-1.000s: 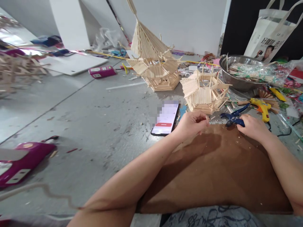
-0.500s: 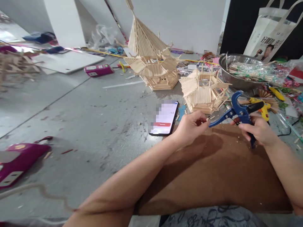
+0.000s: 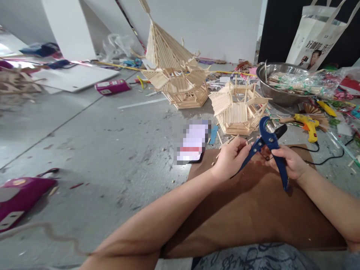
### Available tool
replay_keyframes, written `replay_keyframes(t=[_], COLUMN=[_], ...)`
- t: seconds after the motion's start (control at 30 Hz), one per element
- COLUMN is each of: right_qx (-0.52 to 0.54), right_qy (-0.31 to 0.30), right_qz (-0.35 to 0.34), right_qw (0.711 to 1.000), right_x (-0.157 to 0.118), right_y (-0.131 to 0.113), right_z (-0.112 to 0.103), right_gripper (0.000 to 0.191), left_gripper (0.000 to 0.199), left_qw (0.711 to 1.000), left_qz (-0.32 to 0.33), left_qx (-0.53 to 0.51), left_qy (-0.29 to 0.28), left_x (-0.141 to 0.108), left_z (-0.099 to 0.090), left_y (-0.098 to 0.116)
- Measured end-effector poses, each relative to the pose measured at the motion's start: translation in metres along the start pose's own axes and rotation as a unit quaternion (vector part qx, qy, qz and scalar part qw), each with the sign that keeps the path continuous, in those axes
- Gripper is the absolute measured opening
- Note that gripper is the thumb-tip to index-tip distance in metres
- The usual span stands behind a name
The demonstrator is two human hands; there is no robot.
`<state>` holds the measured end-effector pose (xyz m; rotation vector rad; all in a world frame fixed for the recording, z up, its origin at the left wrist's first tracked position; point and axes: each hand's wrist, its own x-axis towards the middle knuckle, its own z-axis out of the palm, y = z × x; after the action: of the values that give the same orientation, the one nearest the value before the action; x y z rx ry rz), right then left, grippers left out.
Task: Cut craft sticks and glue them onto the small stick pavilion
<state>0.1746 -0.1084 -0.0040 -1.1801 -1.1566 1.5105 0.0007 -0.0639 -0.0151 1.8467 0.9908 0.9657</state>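
Note:
My right hand (image 3: 289,161) is closed around one handle of a blue pipe cutter (image 3: 271,140), its curved jaw pointing up and a dark grip part at the right. The cutter's other handle slants down to the left, alongside the fingers of my left hand (image 3: 232,155). Those fingers are pinched together on a short wooden stick (image 3: 247,143), of which only a tip shows. Just beyond the hands stands a small six-sided stick structure (image 3: 239,112) with open upper posts. Beneath both hands lies a brown board (image 3: 253,210).
Behind, a taller stick pagoda (image 3: 174,75) rises on the floor. A phone (image 3: 192,140) lies left of the hands. To the right are a yellow glue gun (image 3: 309,125) with its cord and a metal bowl (image 3: 261,80) of bundled sticks. Purple power strips (image 3: 112,87) lie at left.
The cutter has swung in toward my left hand, its jaw now lower and further left. My right hand has moved left with it. The view has shifted slightly.

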Motion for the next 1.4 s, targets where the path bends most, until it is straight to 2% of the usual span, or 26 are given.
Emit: replay_keyframes(t=[0.1, 0.23, 0.37, 0.53, 0.73, 0.87, 1.03, 1.13, 1.23, 1.3, 1.4], right_qx=[0.165, 0.239, 0.29, 0.3, 0.268, 0.239, 0.166, 0.09, -0.04, -0.165, -0.366], right_qy=[-0.068, -0.044, -0.023, -0.006, -0.053, -0.025, 0.057, 0.084, 0.109, 0.135, 0.163], right_qz=[0.08, 0.082, 0.065, 0.053, 0.008, 0.017, 0.024, -0.013, -0.06, -0.104, -0.177], right_qw=[0.981, 0.966, 0.954, 0.952, 0.962, 0.971, 0.984, 0.992, 0.991, 0.972, 0.899], right_x=[-0.002, -0.002, 0.001, 0.002, -0.005, -0.006, -0.002, -0.003, -0.007, -0.009, -0.011], right_y=[0.01, 0.014, 0.011, 0.007, 0.001, 0.006, 0.008, -0.001, -0.009, -0.011, -0.01], right_z=[0.013, 0.017, 0.012, 0.01, 0.015, 0.018, 0.01, 0.002, -0.003, -0.006, -0.008], right_gripper=[0.02, 0.017, 0.02, 0.026, 0.042, 0.049, 0.04, 0.033, 0.027, 0.024, 0.025], left_gripper=[0.015, 0.015, 0.015, 0.015, 0.009, 0.01, 0.01, 0.01, 0.01, 0.011, 0.013], left_qw=[0.999, 0.995, 0.996, 0.996, 0.977, 0.97, 0.977, 0.986, 0.992, 0.994, 0.993], left_qz=[0.007, 0.042, 0.061, 0.074, 0.172, 0.199, 0.169, 0.126, 0.089, 0.07, 0.031], left_qx=[0.002, 0.01, 0.01, 0.02, 0.071, 0.088, 0.07, 0.038, -0.008, -0.035, -0.096], left_qy=[0.052, 0.085, 0.057, 0.046, 0.104, 0.103, 0.107, 0.103, 0.089, 0.078, 0.056], left_x=[-0.002, -0.002, -0.001, -0.002, -0.007, -0.009, -0.008, -0.006, -0.003, -0.001, 0.0], left_z=[0.005, 0.005, 0.002, 0.003, 0.013, 0.016, 0.01, 0.002, -0.002, -0.003, -0.002], left_y=[-0.002, -0.001, -0.002, -0.005, -0.008, -0.008, -0.003, -0.003, -0.005, -0.005, -0.005])
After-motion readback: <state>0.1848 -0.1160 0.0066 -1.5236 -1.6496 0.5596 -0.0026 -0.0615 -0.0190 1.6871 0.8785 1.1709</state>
